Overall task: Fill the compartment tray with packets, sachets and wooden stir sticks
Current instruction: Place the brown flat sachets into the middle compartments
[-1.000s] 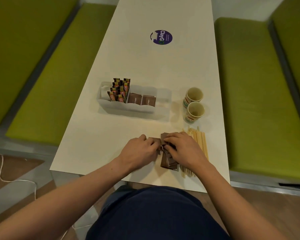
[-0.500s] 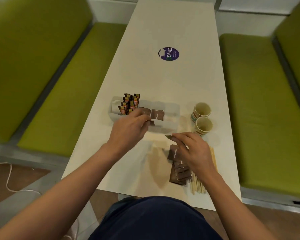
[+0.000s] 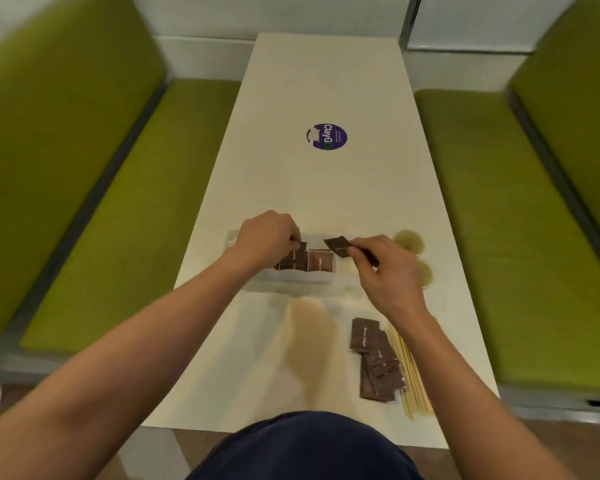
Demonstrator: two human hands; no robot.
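White table [image 3: 326,188] with a round purple sticker [image 3: 326,137] lettered in white and green. Clear tray [image 3: 293,279] holding brown packets [image 3: 307,262] with white print. More brown packets [image 3: 374,358] in a loose pile, beside pale wooden sticks [image 3: 411,375]. 2 tan paper cups [image 3: 413,254], blurred. Olive-green benches [image 3: 520,220] on both sides. Dark navy clothing [image 3: 302,448] at the bottom.

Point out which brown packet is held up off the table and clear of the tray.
The brown packet pinched in the right hand; the others sit in the tray or lie piled by the stir sticks.
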